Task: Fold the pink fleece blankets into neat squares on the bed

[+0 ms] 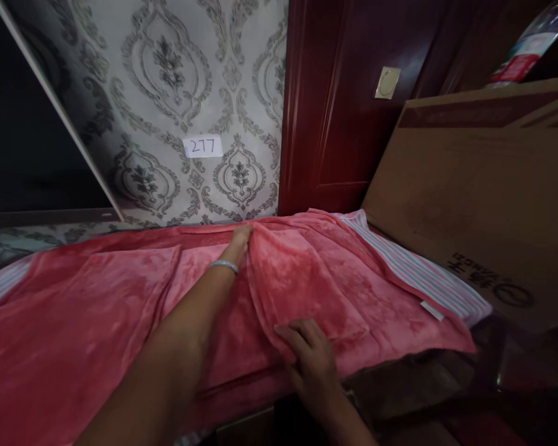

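Note:
A pink-red plush blanket (344, 272) lies spread along the surface in front of me, with a folded-over flap in its middle. At the far edge of that flap, close to the wall, my left hand (242, 234) is closed on the cloth; a bracelet circles that wrist. My right hand (309, 356) pinches the near edge of the same flap between thumb and fingers. Left of my left arm, another layer of the blanket is folded over, its edge running toward me.
A striped cloth (428, 272) shows under the blanket at the right. Beside it stands a large cardboard box (474, 186) with a plastic bottle (525, 56) behind its top edge. A dark screen (37, 136) is at the left, and a dark red door (335, 99) adjoins the patterned wall.

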Available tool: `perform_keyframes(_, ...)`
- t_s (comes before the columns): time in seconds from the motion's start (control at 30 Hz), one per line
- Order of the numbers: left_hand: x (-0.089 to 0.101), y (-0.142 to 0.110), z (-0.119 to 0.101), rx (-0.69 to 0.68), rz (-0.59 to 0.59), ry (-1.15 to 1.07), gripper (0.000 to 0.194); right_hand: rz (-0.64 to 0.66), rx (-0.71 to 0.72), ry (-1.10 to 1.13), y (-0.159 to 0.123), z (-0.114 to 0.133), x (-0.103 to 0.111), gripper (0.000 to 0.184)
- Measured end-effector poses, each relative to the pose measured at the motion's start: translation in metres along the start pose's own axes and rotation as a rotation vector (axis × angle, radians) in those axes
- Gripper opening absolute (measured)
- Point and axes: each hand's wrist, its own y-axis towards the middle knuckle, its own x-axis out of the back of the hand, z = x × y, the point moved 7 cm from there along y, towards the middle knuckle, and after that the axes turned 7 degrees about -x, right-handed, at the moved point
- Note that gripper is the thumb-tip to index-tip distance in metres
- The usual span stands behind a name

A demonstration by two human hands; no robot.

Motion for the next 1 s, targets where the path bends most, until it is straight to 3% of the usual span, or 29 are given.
perform_keyframes(0.1, 0.015, 0.001, -0.007, -0.008, -0.008, 0.054, 0.022, 0.024, 0.037, -0.029, 0.002, 0.011, -0.006, 0.026)
perform_keyframes(0.27, 0.041, -0.014, 0.007, 0.099, 0.033, 0.150, 0.025, 0.155, 0.024, -0.041, -0.011, 0.014, -0.036, 0.017)
perform_keyframes(0.53, 0.040, -0.004, -0.007, 0.053, 0.014, 0.131, 0.019, 0.094, 0.037, -0.045, 0.004, 0.028, -0.022, 0.020)
perform_keyframes(0.8, 0.068, -0.019, 0.007, 0.089, -0.020, 0.206, 0.025, 0.335, 0.019, -0.100, -0.016, 0.026, -0.066, 0.021)
perform_keyframes(0.9, 0.067, -0.016, 0.001, 0.063, -0.055, 0.236, 0.026, 0.346, 0.003, -0.090, -0.013, 0.025, -0.065, 0.018)
perform_keyframes(1.0, 0.060, -0.007, -0.012, 0.013, -0.106, 0.262, 0.022, 0.260, 0.035, -0.094, 0.000, 0.031, -0.053, 0.013)
